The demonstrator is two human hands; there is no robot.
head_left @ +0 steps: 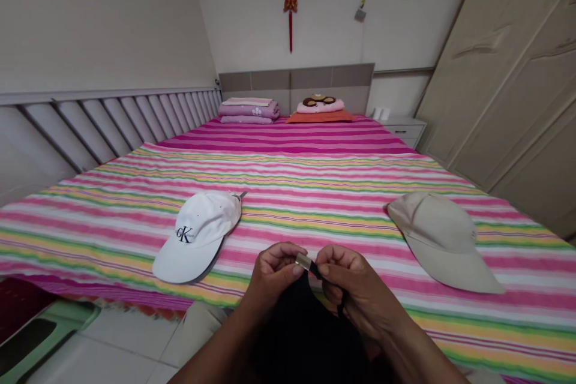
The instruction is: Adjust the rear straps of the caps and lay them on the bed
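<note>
A black cap is held low in front of me, dark enough that most of its shape is lost. My left hand pinches the small metal buckle of its back strap between thumb and fingers. Thumb and forefinger of my right hand are closed on the black strap just beside the buckle. On the bed to the left lies a white cap with black letters, brim toward me. A beige cap rests on the right, its brim pointing to the lower right.
A striped sheet covers the bed. Folded purple bedding and a pink pillow sit by the headboard. A railing runs along the left, with a green stool at lower left. A nightstand stands far right.
</note>
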